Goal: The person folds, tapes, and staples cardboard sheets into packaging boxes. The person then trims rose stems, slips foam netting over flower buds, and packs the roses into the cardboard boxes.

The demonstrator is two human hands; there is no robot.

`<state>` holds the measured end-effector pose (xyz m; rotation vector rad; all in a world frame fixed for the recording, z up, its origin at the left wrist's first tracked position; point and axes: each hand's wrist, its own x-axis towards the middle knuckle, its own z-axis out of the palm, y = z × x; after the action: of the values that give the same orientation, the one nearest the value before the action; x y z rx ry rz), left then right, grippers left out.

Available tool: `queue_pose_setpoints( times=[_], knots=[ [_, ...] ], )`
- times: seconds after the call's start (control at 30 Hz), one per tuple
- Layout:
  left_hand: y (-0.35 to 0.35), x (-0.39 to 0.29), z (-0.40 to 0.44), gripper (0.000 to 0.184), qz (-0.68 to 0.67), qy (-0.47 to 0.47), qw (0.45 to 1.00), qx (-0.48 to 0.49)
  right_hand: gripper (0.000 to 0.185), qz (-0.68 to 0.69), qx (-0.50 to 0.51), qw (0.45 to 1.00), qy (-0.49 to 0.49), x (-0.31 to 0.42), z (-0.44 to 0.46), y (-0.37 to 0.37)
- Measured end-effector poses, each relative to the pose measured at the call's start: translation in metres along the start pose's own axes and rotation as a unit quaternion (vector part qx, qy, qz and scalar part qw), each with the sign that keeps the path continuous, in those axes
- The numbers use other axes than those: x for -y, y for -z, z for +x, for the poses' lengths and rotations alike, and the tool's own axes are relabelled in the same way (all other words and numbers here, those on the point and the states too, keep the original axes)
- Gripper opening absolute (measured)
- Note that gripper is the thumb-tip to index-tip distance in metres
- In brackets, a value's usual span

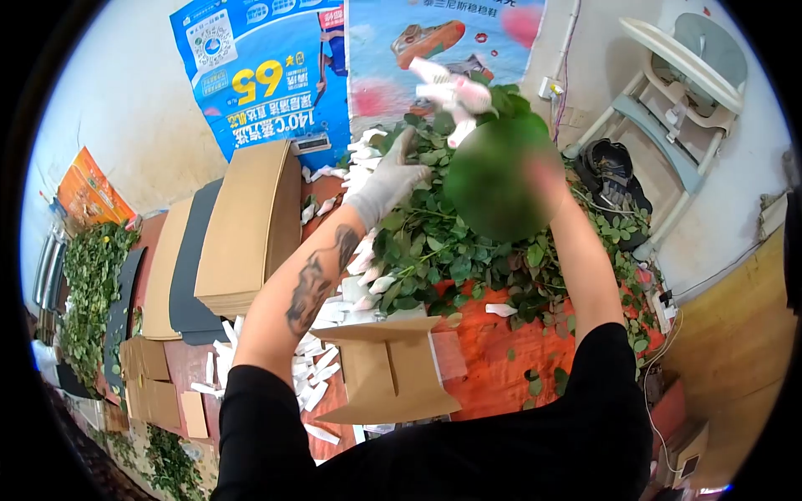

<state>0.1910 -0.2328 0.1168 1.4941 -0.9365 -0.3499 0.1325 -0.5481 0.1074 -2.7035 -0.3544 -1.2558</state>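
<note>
My left hand [388, 185], in a pale grey glove, reaches into the leafy stems [443, 238] with thumb and fingers apart; nothing shows in its grasp. My right hand [545, 177] is at the right side of the pile, against a blurred green patch. Its fingers are smeared, so what it holds, if anything, cannot be made out. Just beyond, several flower heads in white-and-pink sleeves [455, 93] stick up above the leaves. More white-sleeved heads [363, 259] line the left edge of the pile.
A folded cardboard piece [380, 371] lies in front of me on the red tabletop [493, 376]. Loose white sleeves [313, 371] are scattered left of it. Stacked cardboard sheets [246, 225] stand farther left. A high chair [685, 100] and a black bag [614, 179] are at right.
</note>
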Motion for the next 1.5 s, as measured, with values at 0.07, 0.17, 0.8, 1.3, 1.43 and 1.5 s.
queue_pose_setpoints(
  times=[0.07,0.17,0.8,1.3,1.43,1.5],
  knots=[
    [-0.004,0.0,0.029,0.074,0.057,-0.104,0.993,-0.023,0.064,-0.007,0.032,0.997,-0.064,-0.002,-0.013,0.007],
    [-0.009,-0.001,0.064,0.058,0.23,-0.169,0.957,0.046,0.062,-0.001,0.028,0.993,-0.118,-0.005,-0.032,0.015],
    [0.046,0.009,0.097,0.015,-0.337,0.033,0.919,-0.2,0.054,0.222,-0.217,0.907,-0.284,-0.039,-0.057,0.097],
    [0.109,-0.013,-0.072,0.047,-0.032,0.152,0.987,0.038,0.049,0.445,-0.475,0.759,0.009,-0.096,-0.082,0.462],
    [0.102,-0.045,-0.125,0.047,0.007,0.073,0.989,0.132,0.049,0.453,-0.342,0.814,-0.127,-0.008,-0.1,0.386],
    [0.103,-0.054,-0.16,0.049,0.01,0.011,0.985,0.173,0.049,0.476,-0.215,0.826,-0.21,0.057,-0.114,0.312]
  ],
)
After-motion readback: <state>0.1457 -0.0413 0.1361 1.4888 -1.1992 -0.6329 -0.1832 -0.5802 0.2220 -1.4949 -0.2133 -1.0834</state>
